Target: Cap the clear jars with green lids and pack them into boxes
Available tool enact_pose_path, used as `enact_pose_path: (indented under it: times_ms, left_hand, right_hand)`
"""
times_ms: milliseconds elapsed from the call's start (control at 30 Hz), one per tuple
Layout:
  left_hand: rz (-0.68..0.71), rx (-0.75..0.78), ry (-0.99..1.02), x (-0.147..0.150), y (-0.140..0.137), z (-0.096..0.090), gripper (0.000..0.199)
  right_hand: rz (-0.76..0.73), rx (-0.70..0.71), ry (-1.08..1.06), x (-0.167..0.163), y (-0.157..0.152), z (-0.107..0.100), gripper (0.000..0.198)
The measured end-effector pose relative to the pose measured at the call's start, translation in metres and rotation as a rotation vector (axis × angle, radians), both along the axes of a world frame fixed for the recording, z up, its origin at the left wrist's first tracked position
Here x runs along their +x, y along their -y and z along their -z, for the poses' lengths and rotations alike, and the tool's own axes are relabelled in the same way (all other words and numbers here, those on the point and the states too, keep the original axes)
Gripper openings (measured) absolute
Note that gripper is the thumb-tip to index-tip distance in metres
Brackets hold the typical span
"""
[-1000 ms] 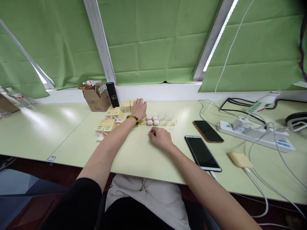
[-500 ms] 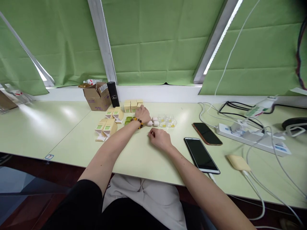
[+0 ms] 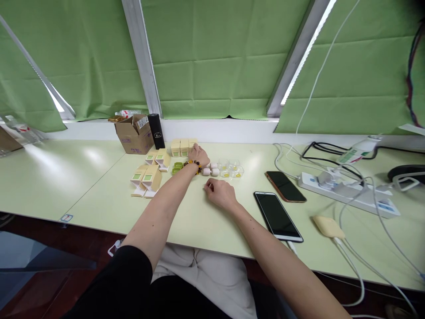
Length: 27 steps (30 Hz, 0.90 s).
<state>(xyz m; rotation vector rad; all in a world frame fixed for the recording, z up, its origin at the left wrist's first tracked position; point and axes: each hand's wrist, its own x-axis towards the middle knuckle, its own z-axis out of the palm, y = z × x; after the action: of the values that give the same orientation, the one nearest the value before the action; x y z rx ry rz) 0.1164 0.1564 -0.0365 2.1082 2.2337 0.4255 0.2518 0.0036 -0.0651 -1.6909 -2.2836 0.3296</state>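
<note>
My left hand [image 3: 198, 155], with a beaded bracelet, reaches to the back row of small cream boxes [image 3: 184, 148]. Its fingers close on the box at the right end, which stands beside the others; the hand partly covers that box. Green containers [image 3: 177, 166] lie just left of my left wrist, and several small pale pink jars [image 3: 214, 170] sit to its right. My right hand [image 3: 219, 191] rests on the table in front of the jars, fingers curled in, with nothing visible in them. Clear cups with yellow bottoms [image 3: 230, 169] stand right of the jars.
More cream boxes with green labels [image 3: 151, 178] stand at left. Behind them are a cardboard box [image 3: 134, 138] and a black cylinder [image 3: 156, 131]. To the right lie two phones [image 3: 279, 215], a power strip [image 3: 348, 195], a cream charger [image 3: 328, 227] and tangled cables.
The cream box under my left hand has gone from tilted in front of the row to lined up with it. My left hand moved slightly right; my right hand stayed put.
</note>
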Motion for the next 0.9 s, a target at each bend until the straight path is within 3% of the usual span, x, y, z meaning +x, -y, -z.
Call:
enact_pose_path:
  times_ms: [200,333,467,667,767,900]
  left_hand:
    - [0.009,-0.023,-0.002,-0.003,0.002,-0.007,0.064]
    - [0.066,0.007,-0.014,-0.006,0.023,-0.014,0.065]
    - [0.205,0.091,-0.006,-0.018,0.070,-0.016,0.058]
    - [0.458,0.073,-0.028,-0.054,0.162,-0.008,0.043]
    - [0.440,0.051,-0.024,-0.076,0.192,-0.004,0.038]
    - [0.271,0.078,-0.108,-0.108,0.201,-0.005,0.032]
  right_hand:
    - [-0.008,-0.008,0.005,0.001,0.000,0.000,0.022]
    - [-0.012,-0.002,0.002,0.001,0.000,0.001,0.021]
    - [-0.020,-0.007,-0.007,0.002,0.000,0.000,0.020]
    - [-0.028,0.024,-0.008,0.001,-0.002,0.004,0.019]
    - [-0.033,0.030,0.005,0.000,-0.003,0.005,0.018]
    - [-0.038,0.018,0.011,-0.001,-0.002,0.003,0.017]
